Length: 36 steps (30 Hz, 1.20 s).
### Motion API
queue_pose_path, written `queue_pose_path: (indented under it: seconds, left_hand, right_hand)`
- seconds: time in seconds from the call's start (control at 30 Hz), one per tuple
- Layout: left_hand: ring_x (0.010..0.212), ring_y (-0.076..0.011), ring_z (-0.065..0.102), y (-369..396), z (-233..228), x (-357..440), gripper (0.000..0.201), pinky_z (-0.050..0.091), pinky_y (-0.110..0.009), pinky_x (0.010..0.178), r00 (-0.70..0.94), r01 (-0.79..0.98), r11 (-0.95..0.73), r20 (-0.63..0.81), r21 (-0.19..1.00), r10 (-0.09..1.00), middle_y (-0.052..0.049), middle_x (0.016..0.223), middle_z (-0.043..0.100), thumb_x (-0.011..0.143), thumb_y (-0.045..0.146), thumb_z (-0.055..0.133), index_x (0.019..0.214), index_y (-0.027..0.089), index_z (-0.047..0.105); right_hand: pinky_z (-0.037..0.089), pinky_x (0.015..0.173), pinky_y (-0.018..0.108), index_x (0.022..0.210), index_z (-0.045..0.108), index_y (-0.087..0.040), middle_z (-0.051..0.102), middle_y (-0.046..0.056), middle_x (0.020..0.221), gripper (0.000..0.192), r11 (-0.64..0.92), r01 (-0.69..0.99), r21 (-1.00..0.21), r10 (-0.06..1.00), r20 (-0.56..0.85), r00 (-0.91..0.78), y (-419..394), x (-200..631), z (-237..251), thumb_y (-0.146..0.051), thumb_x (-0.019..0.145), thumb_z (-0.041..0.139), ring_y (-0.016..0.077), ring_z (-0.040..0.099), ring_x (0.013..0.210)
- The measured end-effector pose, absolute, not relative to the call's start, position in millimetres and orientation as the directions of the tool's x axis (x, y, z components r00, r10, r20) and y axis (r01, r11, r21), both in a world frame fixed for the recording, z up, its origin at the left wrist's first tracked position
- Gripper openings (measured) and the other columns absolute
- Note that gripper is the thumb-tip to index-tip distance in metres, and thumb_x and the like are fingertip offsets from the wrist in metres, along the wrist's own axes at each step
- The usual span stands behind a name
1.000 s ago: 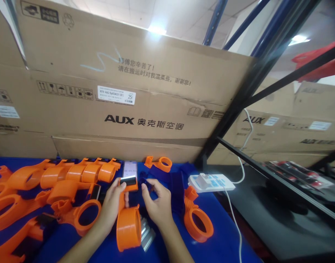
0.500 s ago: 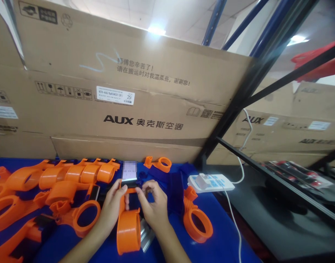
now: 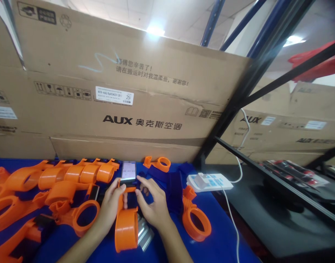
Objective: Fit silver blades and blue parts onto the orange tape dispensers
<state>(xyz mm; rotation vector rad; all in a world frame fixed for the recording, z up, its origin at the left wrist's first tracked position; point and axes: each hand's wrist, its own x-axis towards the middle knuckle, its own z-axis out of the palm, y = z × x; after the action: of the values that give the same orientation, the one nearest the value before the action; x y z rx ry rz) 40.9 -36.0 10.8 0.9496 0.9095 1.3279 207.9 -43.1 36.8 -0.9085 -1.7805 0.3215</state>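
An orange tape dispenser point(image 3: 126, 230) is in my left hand point(image 3: 112, 202). That hand is closed round its upper part, thumb on top, while the wide ring hangs toward me. My right hand point(image 3: 153, 202) is at the right end of the dispenser's head, its thumb by the orange edge and its index finger stretched toward the dark strip. Thumb and index are apart; the other fingers curl, and contact is hard to make out. Silvery metal strips point(image 3: 145, 235) lie beneath, beside the ring. Just behind stands a phone point(image 3: 128, 171) with a timer on its screen.
Several orange dispensers point(image 3: 74, 177) lie on the blue cloth point(image 3: 101, 252) at left. Another dispenser point(image 3: 197, 223) lies at right, below a white power strip point(image 3: 210, 181) with its cable. One more dispenser point(image 3: 158, 163) lies behind. Cardboard boxes point(image 3: 145, 138) wall off the back.
My right index finger has straightened and moved up and left toward the dispenser's head. The dispenser has shifted slightly left in my left hand, and more of the metal strips shows.
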Motion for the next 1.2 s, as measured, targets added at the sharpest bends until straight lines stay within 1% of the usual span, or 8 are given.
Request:
queue_pose_path:
  seconds: [0.23, 0.47, 0.63, 0.7, 0.8, 0.9, 1.0, 1.2]
  left_hand:
    - [0.045, -0.0104, 0.048, -35.7, 14.3, 39.3, 0.028, 0.041, -0.022, 0.047, 0.009, -0.469, 0.113, -0.124, 0.876, 0.992, 0.006, 0.06, 0.058, 0.082, 0.044, 0.075, 0.088, 0.022, 0.059]
    - [0.046, -0.0115, 0.047, -36.1, 17.7, 38.2, 0.027, 0.04, -0.022, 0.047, 0.026, -0.45, 0.073, -0.069, 0.89, 0.997, 0.006, 0.058, 0.057, 0.084, 0.045, 0.073, 0.09, 0.022, 0.06]
    - [0.05, -0.0127, 0.053, -35.8, 18.3, 36.1, 0.026, 0.045, -0.024, 0.052, 0.042, -0.406, 0.047, -0.033, 0.913, 0.999, 0.005, 0.061, 0.059, 0.088, 0.046, 0.069, 0.083, 0.022, 0.059]
    - [0.054, -0.0139, 0.057, -36.3, 18.5, 34.4, 0.024, 0.048, -0.026, 0.057, 0.101, -0.362, 0.022, 0.016, 0.932, 0.995, 0.003, 0.065, 0.061, 0.09, 0.043, 0.066, 0.082, 0.021, 0.06]
    - [0.057, -0.0137, 0.058, -36.4, 17.7, 32.6, 0.014, 0.048, -0.026, 0.061, 0.133, -0.264, -0.055, 0.093, 0.963, 0.987, 0.003, 0.069, 0.063, 0.085, 0.032, 0.071, 0.088, 0.021, 0.064]
    - [0.053, -0.0123, 0.054, -35.2, 15.5, 32.8, 0.014, 0.045, -0.025, 0.056, 0.101, -0.231, -0.048, 0.073, 0.972, 0.992, 0.005, 0.066, 0.06, 0.084, 0.03, 0.072, 0.085, 0.021, 0.062]
    - [0.051, -0.0131, 0.054, -34.0, 14.0, 34.3, 0.017, 0.044, -0.026, 0.056, 0.12, -0.255, -0.007, 0.039, 0.967, 0.992, 0.004, 0.063, 0.059, 0.087, 0.035, 0.069, 0.081, 0.022, 0.059]
    - [0.05, -0.0124, 0.053, -36.0, 16.2, 37.0, 0.016, 0.043, -0.025, 0.054, 0.114, -0.308, 0.036, 0.0, 0.951, 0.993, 0.004, 0.063, 0.061, 0.084, 0.033, 0.069, 0.078, 0.021, 0.06]
  right_hand:
    - [0.059, 0.073, 0.034, 0.128, 0.066, -0.024, 0.074, 0.008, 0.102, 0.033, 0.701, 0.482, -0.526, 0.688, 0.678, -0.259, -43.0, 214.2, 37.7, -0.018, 0.097, 0.06, 0.0213, 0.069, 0.084]
    - [0.06, 0.07, 0.035, 0.13, 0.064, -0.023, 0.075, 0.007, 0.095, 0.036, 0.682, 0.541, -0.492, 0.681, 0.697, -0.225, -42.8, 214.1, 37.1, -0.019, 0.095, 0.064, 0.0224, 0.07, 0.08]
    - [0.059, 0.071, 0.035, 0.132, 0.064, -0.025, 0.076, 0.007, 0.096, 0.036, 0.685, 0.556, -0.47, 0.68, 0.685, -0.259, -42.1, 216.3, 37.7, -0.019, 0.097, 0.062, 0.0221, 0.07, 0.079]
    - [0.058, 0.07, 0.035, 0.128, 0.066, -0.023, 0.075, 0.007, 0.094, 0.031, 0.668, 0.567, -0.481, 0.692, 0.682, -0.237, -42.0, 217.1, 38.0, -0.021, 0.097, 0.064, 0.0218, 0.069, 0.078]
    - [0.057, 0.069, 0.033, 0.11, 0.069, -0.022, 0.074, 0.007, 0.09, 0.014, 0.667, 0.566, -0.485, 0.697, 0.675, -0.242, -41.8, 217.3, 38.7, -0.023, 0.096, 0.067, 0.0215, 0.069, 0.078]
    - [0.056, 0.069, 0.033, 0.099, 0.069, -0.023, 0.074, 0.006, 0.089, 0.003, 0.699, 0.533, -0.477, 0.68, 0.675, -0.286, -41.3, 216.4, 39.8, -0.023, 0.097, 0.067, 0.0214, 0.069, 0.08]
    - [0.056, 0.072, 0.034, 0.096, 0.067, -0.023, 0.075, 0.007, 0.091, 0.004, 0.72, 0.511, -0.469, 0.665, 0.677, -0.315, -41.1, 216.0, 42.0, -0.021, 0.098, 0.064, 0.0216, 0.068, 0.082]
    - [0.056, 0.074, 0.037, 0.094, 0.068, -0.024, 0.075, 0.007, 0.094, 0.009, 0.744, 0.505, -0.438, 0.644, 0.672, -0.366, -42.6, 218.7, 49.6, -0.02, 0.098, 0.061, 0.0224, 0.067, 0.083]
